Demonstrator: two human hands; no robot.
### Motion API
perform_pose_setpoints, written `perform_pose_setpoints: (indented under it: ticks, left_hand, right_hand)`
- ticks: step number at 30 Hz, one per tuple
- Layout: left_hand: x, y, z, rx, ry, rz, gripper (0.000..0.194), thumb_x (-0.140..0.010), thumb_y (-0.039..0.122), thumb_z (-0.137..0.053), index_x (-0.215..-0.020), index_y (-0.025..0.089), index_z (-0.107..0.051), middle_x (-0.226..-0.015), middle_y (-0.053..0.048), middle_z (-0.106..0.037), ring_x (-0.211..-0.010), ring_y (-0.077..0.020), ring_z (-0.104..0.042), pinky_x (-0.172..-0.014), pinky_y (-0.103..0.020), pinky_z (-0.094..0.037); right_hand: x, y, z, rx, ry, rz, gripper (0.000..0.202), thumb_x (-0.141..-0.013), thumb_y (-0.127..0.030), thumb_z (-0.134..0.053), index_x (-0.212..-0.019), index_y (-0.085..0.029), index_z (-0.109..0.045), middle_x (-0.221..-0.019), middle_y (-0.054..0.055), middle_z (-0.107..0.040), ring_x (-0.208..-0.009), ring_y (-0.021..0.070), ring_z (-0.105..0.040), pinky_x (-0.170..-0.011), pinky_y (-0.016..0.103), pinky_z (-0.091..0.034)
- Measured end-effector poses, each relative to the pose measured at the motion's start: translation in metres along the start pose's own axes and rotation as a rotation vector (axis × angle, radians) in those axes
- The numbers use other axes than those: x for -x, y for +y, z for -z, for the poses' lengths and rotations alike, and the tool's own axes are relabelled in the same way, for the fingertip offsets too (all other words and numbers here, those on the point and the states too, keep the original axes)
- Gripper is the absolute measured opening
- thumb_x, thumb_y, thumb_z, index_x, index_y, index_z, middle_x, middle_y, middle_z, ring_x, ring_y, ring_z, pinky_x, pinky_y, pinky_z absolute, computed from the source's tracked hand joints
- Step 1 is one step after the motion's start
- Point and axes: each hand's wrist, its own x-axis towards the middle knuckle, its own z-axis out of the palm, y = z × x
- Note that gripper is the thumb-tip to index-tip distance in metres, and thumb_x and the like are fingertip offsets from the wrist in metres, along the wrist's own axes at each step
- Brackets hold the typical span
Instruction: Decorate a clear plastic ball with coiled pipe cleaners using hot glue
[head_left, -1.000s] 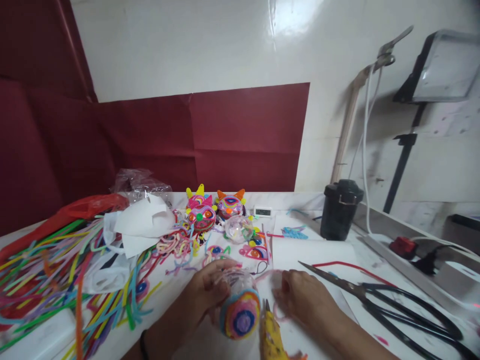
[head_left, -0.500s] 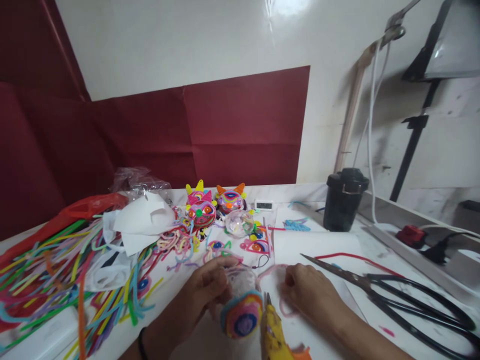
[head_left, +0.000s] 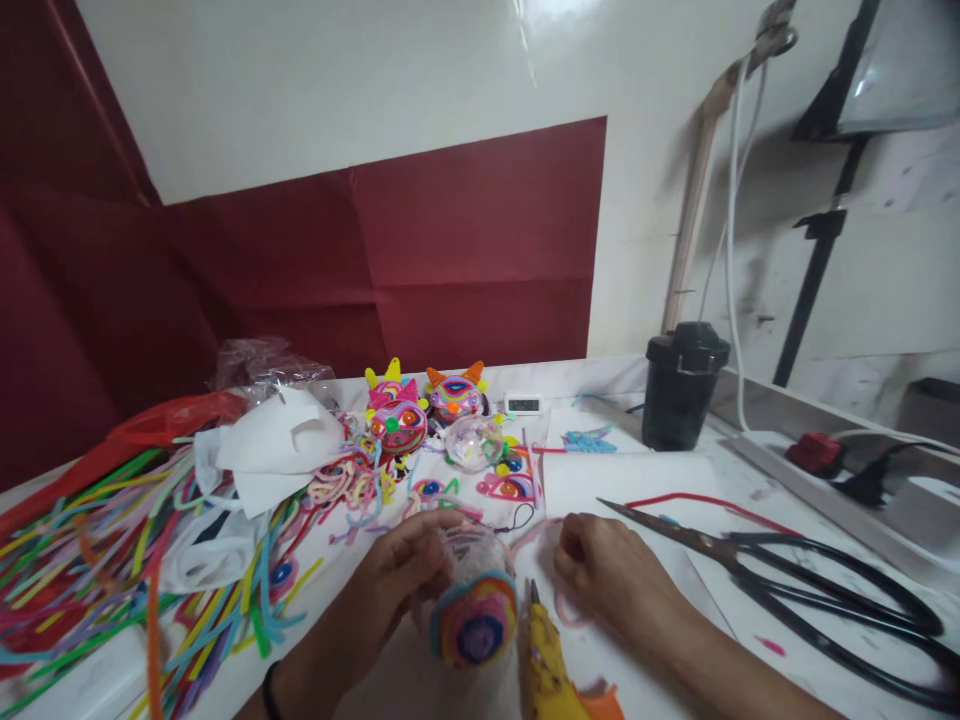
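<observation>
My left hand (head_left: 401, 570) is closed round the side of a clear plastic ball (head_left: 478, 552). The ball's near side carries a disc of coiled fuzzy pipe cleaner (head_left: 478, 628) in blue, orange, yellow, pink and purple rings. To its right, my right hand (head_left: 611, 572) is closed, with a pink pipe cleaner (head_left: 531, 538) running from its fingers toward the ball and looping below them. Whether that strand's far end touches the ball I cannot tell. A yellow glue gun (head_left: 550, 655) lies between my hands, nozzle pointing away from me.
Large black-handled scissors (head_left: 724, 552) lie open at right, beside a red pipe cleaner (head_left: 712, 496). Piled pipe cleaners (head_left: 150, 530) fill the left. Finished decorated balls (head_left: 400, 425), another clear ball (head_left: 474, 442) and a black bin (head_left: 681, 390) stand farther back.
The camera view has shifted slightly, moving the scene a little left and up. Both hands keep their grips, and the ball stays at nearly the same place and tilt.
</observation>
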Motion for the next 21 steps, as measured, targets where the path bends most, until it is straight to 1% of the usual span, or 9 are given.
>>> perform_pose_setpoints:
  ticks: [3,4,6,8,9,11,14,18,21]
  left_hand:
    - [0.000,0.001,-0.001,-0.021,0.012,0.004,0.051,-0.081,0.055,-0.078,-0.119,0.022,-0.073,-0.071,0.002,-0.059,-0.069,-0.0146,-0.051,-0.063,-0.025,-0.037]
    - [0.000,0.001,-0.001,-0.026,0.017,0.005,0.051,-0.080,0.055,-0.079,-0.118,0.022,-0.073,-0.072,0.002,-0.059,-0.069,-0.0150,-0.051,-0.063,-0.025,-0.038]
    - [-0.001,0.002,-0.001,-0.032,0.022,0.008,0.049,-0.079,0.055,-0.079,-0.117,0.023,-0.074,-0.073,0.001,-0.059,-0.070,-0.0161,-0.051,-0.063,-0.025,-0.039]
    - [-0.002,0.002,-0.001,-0.030,0.019,0.018,0.046,-0.079,0.054,-0.079,-0.114,0.024,-0.076,-0.071,0.001,-0.058,-0.069,-0.0163,-0.049,-0.060,-0.025,-0.039]
    - [-0.003,0.002,-0.001,-0.027,0.015,0.026,0.044,-0.079,0.054,-0.080,-0.112,0.025,-0.076,-0.070,0.002,-0.058,-0.068,-0.0158,-0.049,-0.060,-0.024,-0.038]
    - [-0.004,0.002,0.000,-0.016,0.015,0.035,0.043,-0.078,0.054,-0.080,-0.111,0.026,-0.076,-0.071,0.002,-0.059,-0.070,-0.0155,-0.049,-0.060,-0.023,-0.038]
    - [-0.004,0.004,0.000,-0.063,0.068,0.059,0.049,-0.074,0.059,-0.082,-0.111,0.028,-0.075,-0.071,0.003,-0.058,-0.068,-0.0149,-0.048,-0.059,-0.022,-0.039]
    - [-0.004,0.008,-0.002,-0.106,0.089,0.065,0.052,-0.070,0.064,-0.081,-0.108,0.029,-0.076,-0.073,0.003,-0.060,-0.071,-0.0165,-0.051,-0.060,-0.023,-0.041]
    - [-0.005,0.009,-0.004,-0.125,0.103,0.052,0.052,-0.068,0.064,-0.082,-0.105,0.028,-0.077,-0.072,0.002,-0.061,-0.070,-0.0171,-0.052,-0.059,-0.023,-0.041]
  right_hand:
    - [0.002,-0.002,0.002,0.060,-0.010,0.005,0.028,-0.099,-0.026,-0.052,-0.094,-0.009,-0.074,-0.099,0.022,-0.077,-0.098,0.0376,-0.073,-0.080,0.045,-0.050]
    - [0.001,-0.002,0.003,0.075,-0.020,0.000,0.030,-0.100,-0.029,-0.054,-0.095,-0.008,-0.073,-0.100,0.022,-0.076,-0.100,0.0383,-0.072,-0.084,0.048,-0.051]
    - [0.000,0.000,0.002,0.089,-0.054,-0.021,0.027,-0.099,-0.033,-0.060,-0.098,-0.010,-0.072,-0.104,0.017,-0.076,-0.103,0.0335,-0.071,-0.090,0.050,-0.052]
    - [-0.002,0.004,0.001,0.076,-0.098,-0.049,0.022,-0.098,-0.034,-0.064,-0.105,-0.014,-0.070,-0.110,0.010,-0.074,-0.103,0.0269,-0.070,-0.093,0.049,-0.054]
    - [-0.003,0.005,0.001,0.060,-0.120,-0.063,0.021,-0.098,-0.035,-0.065,-0.109,-0.016,-0.069,-0.113,0.008,-0.072,-0.103,0.0249,-0.069,-0.093,0.048,-0.055]
    - [-0.005,0.008,0.001,0.005,-0.168,-0.079,0.024,-0.098,-0.035,-0.065,-0.115,-0.018,-0.067,-0.120,0.008,-0.070,-0.103,0.0243,-0.069,-0.090,0.047,-0.057]
    - [-0.009,0.012,0.003,-0.123,-0.247,-0.071,0.024,-0.099,-0.034,-0.064,-0.119,-0.020,-0.066,-0.124,0.008,-0.068,-0.103,0.0243,-0.068,-0.088,0.045,-0.058]
    - [-0.016,0.019,0.007,-0.338,-0.345,-0.013,0.027,-0.099,-0.034,-0.064,-0.120,-0.018,-0.065,-0.121,0.008,-0.069,-0.097,0.0233,-0.070,-0.081,0.042,-0.061]
    - [-0.020,0.024,0.009,-0.473,-0.359,0.040,0.027,-0.099,-0.034,-0.065,-0.120,-0.017,-0.065,-0.115,0.007,-0.070,-0.092,0.0217,-0.071,-0.078,0.040,-0.061]
